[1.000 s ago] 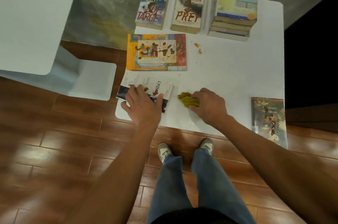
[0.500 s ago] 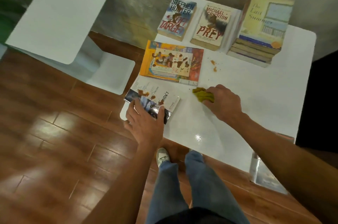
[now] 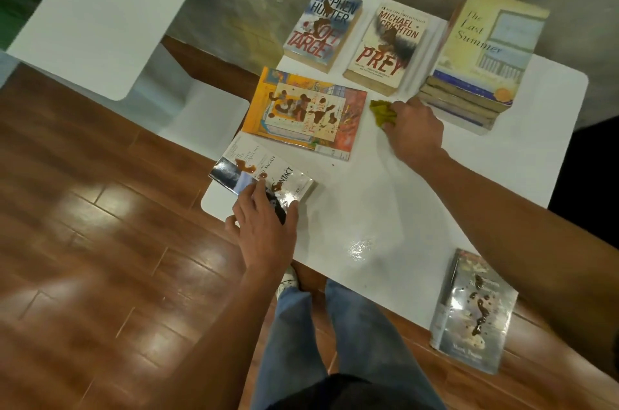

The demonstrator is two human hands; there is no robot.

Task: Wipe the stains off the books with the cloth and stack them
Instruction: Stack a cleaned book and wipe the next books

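1. White table point(image 3: 418, 225): carries all the books; bare surface lies between the two hands.
2. Stack of books point(image 3: 475, 91), just beyond the right hand's knuckles: top cover reads "The Last Summer"; no stain visible on it.
3. Large orange-bordered book point(image 3: 303, 113), beyond the left fingertips and left of the cloth: dark brown blotches across the cover; title unreadable.
4. Silver-grey book point(image 3: 472, 312), at the near edge below the right forearm, overhanging: brown stains; text too blurred to read.
5. "PREY" paperback point(image 3: 388, 47), marked "MICHAEL CRICHTON": dark stain mid-cover.
6. "SOFT TARGET" paperback point(image 3: 323, 29), marked "STEPHEN HUNTER": brown stain mid-cover.
7. "CONTACT" paperback point(image 3: 264, 171), marked "SAGAN": brown spots on cover.
8. Left hand point(image 3: 264, 228): fingers spread and nearly straight, tips resting on the "CONTACT" cover, thumb at its near edge.
9. Right hand point(image 3: 413, 129): fingers curled, bunching the cloth against the table.
10. Olive-yellow cloth point(image 3: 382, 111): protrudes from the right fingers, just beside the large book's right edge.
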